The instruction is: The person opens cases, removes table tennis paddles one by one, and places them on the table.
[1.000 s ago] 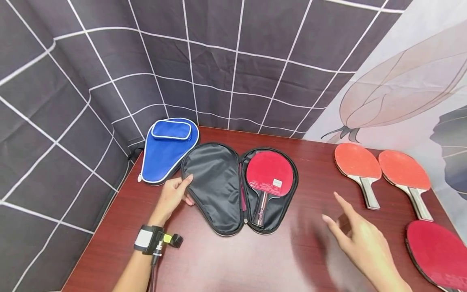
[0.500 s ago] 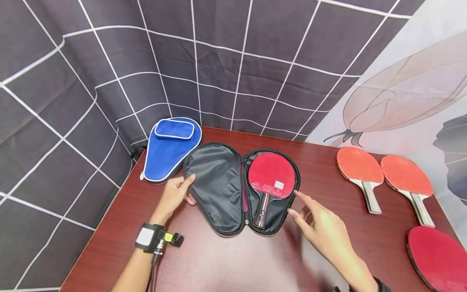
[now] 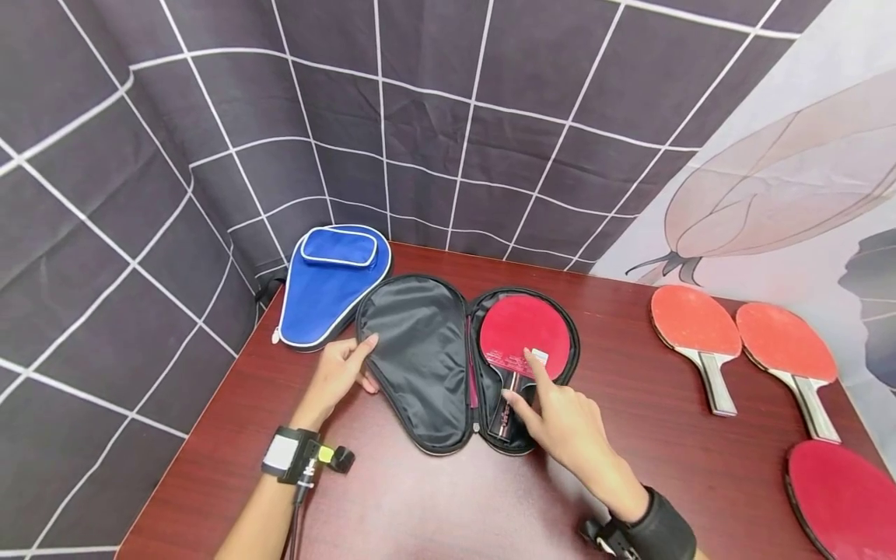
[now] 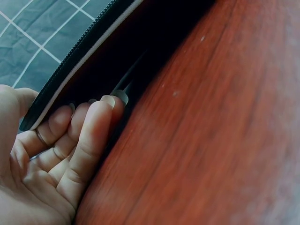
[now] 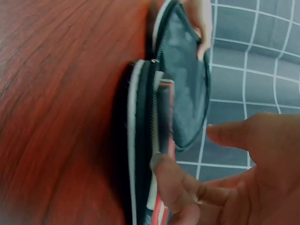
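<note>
A black zip paddle case [image 3: 418,365] lies unfolded on the table, its two halves side by side. My left hand [image 3: 334,383] pinches the outer edge of the left half, thumb on the inside and fingers underneath. In the right half rests a red table tennis paddle [image 3: 514,330], handle toward me, with a small white label on its face. Over the paddle's lower right is my right hand [image 3: 570,424], thumb near the handle and index finger by the label. The right wrist view shows the thumb [image 5: 229,135] spread away from the handle [image 5: 165,110].
A blue paddle case [image 3: 318,299] with white piping lies at the back left, partly against the black one. To the right are two orange-faced paddles [image 3: 693,319] and a dark red paddle [image 3: 840,498]. Gridded cloth [image 3: 420,117] hangs behind the table [image 3: 420,513].
My right hand has moved left from bare table beside the case to above the paddle. The left hand has kept its grip on the case edge.
</note>
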The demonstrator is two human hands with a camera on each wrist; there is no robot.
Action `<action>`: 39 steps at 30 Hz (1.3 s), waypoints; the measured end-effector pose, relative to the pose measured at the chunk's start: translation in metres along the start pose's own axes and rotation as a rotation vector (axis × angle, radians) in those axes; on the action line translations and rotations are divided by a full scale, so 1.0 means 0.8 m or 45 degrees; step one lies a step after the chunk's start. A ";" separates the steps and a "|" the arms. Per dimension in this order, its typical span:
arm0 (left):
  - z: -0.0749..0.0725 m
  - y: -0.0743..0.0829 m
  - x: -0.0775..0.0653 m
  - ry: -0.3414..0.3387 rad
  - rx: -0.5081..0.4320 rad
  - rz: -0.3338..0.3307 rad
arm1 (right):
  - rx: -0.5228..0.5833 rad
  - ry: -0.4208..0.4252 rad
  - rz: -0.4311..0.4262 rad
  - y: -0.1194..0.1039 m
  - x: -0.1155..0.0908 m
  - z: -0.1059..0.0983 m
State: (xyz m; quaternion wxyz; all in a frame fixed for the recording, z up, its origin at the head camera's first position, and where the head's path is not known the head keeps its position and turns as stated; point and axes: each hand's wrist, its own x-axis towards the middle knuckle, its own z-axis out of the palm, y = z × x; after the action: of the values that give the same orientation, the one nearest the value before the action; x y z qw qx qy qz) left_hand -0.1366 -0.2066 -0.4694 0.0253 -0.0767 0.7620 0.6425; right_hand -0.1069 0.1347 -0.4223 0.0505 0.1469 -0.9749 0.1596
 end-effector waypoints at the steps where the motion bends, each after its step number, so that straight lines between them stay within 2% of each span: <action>1: 0.000 0.001 0.000 -0.003 0.000 0.001 | -0.019 -0.029 0.018 -0.002 0.002 0.004; 5: 0.000 0.000 0.000 -0.010 0.006 0.008 | -0.089 -0.102 0.081 -0.007 0.010 0.017; 13: -0.001 0.000 0.000 -0.013 0.010 0.006 | -0.144 -0.056 0.119 -0.010 0.019 0.038; 21: 0.000 0.000 0.000 -0.024 0.004 0.027 | -0.102 -0.053 0.181 -0.007 0.020 0.040; 26: -0.002 -0.002 0.001 -0.022 0.029 0.023 | -0.073 0.018 0.182 -0.001 0.018 0.039; 33: 0.000 0.000 0.000 -0.017 0.034 0.010 | -0.001 0.167 0.106 0.012 0.011 0.031; 39: -0.002 -0.001 0.001 -0.026 0.031 -0.008 | 0.053 0.243 0.044 0.027 -0.001 0.020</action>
State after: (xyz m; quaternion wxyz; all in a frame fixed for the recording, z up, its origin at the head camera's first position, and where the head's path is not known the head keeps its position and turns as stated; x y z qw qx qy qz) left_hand -0.1372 -0.2081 -0.4697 0.0360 -0.0724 0.7693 0.6338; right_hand -0.1133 0.1498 -0.4438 0.1375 0.1154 -0.9644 0.1940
